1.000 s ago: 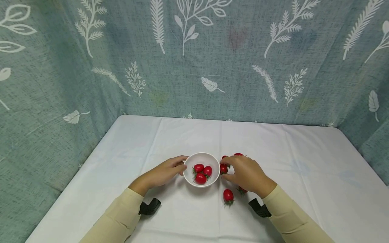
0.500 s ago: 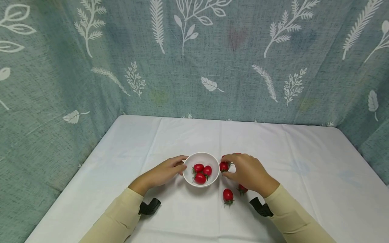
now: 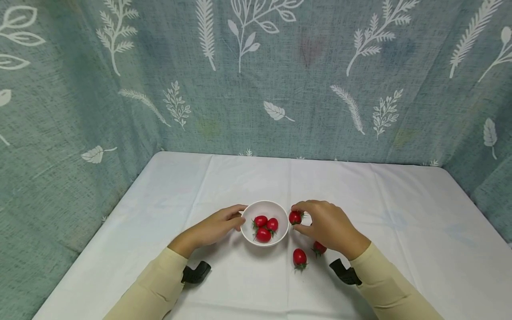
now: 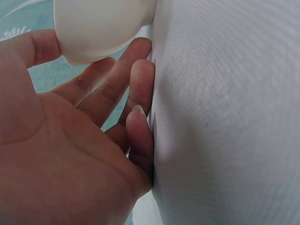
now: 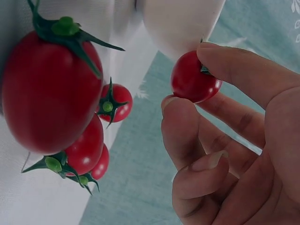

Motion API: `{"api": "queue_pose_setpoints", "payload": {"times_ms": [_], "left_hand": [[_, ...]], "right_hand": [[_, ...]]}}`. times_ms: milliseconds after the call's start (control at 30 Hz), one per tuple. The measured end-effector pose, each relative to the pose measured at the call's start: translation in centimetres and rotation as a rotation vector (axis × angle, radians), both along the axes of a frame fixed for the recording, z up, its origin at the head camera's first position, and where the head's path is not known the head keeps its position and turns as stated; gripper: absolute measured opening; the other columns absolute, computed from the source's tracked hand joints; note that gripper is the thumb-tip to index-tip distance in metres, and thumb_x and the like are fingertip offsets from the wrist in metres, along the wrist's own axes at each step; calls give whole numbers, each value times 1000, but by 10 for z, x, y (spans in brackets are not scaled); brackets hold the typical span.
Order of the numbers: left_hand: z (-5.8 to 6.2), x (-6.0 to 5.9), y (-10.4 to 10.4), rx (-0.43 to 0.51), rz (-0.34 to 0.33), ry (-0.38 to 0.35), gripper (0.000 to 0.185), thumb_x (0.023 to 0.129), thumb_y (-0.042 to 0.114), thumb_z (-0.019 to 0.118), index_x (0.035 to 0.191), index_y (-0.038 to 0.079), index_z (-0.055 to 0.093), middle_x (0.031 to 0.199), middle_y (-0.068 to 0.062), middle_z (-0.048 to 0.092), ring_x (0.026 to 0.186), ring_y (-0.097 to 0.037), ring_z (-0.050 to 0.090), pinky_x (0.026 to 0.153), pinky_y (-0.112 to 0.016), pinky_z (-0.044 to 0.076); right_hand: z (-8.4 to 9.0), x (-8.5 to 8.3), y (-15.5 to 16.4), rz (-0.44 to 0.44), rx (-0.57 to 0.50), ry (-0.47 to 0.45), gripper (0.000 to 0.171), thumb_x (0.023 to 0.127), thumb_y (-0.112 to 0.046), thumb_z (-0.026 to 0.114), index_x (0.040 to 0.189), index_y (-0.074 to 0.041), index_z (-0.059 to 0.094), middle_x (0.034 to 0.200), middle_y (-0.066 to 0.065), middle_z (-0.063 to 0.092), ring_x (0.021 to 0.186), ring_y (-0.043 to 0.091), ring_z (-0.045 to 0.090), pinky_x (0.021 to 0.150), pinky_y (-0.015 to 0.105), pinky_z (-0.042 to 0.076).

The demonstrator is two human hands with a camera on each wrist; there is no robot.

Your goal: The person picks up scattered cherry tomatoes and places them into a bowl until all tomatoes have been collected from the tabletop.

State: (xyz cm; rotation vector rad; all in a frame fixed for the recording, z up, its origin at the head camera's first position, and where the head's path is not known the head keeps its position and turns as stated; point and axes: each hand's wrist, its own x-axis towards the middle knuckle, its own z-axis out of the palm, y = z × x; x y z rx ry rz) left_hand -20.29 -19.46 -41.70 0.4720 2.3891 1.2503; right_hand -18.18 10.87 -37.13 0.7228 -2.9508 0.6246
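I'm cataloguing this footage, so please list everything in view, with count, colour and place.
White bowl: one, white, on the tablecloth.
Bowl tomatoes: three, red with green tops, inside the bowl.
Held tomato: one, red, just right of the bowl.
Loose tomatoes: at least four, red, right of the bowl; only two show in the head view.
Tablecloth: one, white, under everything.
Leaf-patterned fabric: panel count unclear, blue-green and white, behind and beside the table.
Wrist devices: two, black, at the wrists.
Sleeves: two, pale yellow, forearms.
Left hand: one, at the bowl's left side.
Right hand: one, pinching the held tomato.
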Motion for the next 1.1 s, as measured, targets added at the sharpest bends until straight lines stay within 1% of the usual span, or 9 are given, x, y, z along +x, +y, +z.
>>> {"api": "queue_pose_setpoints", "payload": {"times_ms": [333,533,700,800,933,1000,1100], "left_hand": [[3,2,2,-8,3,-3,41,105,32,47,144,20,50,95,-2,64,107,-20,54,100,-44,36],[4,2,2,-8,5,-8,41,105,33,47,144,20,50,97,-2,64,107,-20,54,101,-45,36],[4,3,2,-4,4,-11,41,105,32,47,144,21,50,98,-2,65,106,-20,54,101,-46,36],[4,2,1,-9,7,-10,41,105,33,48,144,21,50,99,-2,65,106,-20,55,101,-46,36],[3,2,1,-11,7,-11,41,105,33,48,143,21,50,101,-2,65,106,-20,55,101,-46,36],[3,2,1,-9,7,-12,41,105,33,48,144,21,50,101,-2,65,105,-20,55,101,-46,36],[3,2,1,-8,9,-12,40,105,33,48,143,21,51,100,-3,65,105,-20,55,100,-46,36]], "right_hand": [[5,2,1,20,-19,43,40,80,-23,85,116,-14,72,110,1,74,102,24,70,82,43,58],[5,4,-2,33,-45,77,42,80,-24,85,119,-15,72,115,1,74,105,23,70,85,42,57],[2,6,-6,47,-67,113,44,79,-25,86,120,-15,71,114,0,74,100,19,71,81,38,58],[-2,7,-9,57,-75,154,44,79,-26,86,119,-16,71,109,-2,74,94,17,70,77,33,57],[-6,7,-13,70,-90,197,43,78,-27,87,117,-18,72,101,-5,73,87,14,66,70,27,53],[-8,8,-14,72,-89,201,43,78,-28,87,118,-18,72,101,-6,73,85,13,66,68,26,53],[-10,8,-16,72,-83,197,44,79,-29,86,119,-18,72,106,-4,74,89,15,69,70,29,55]]}}
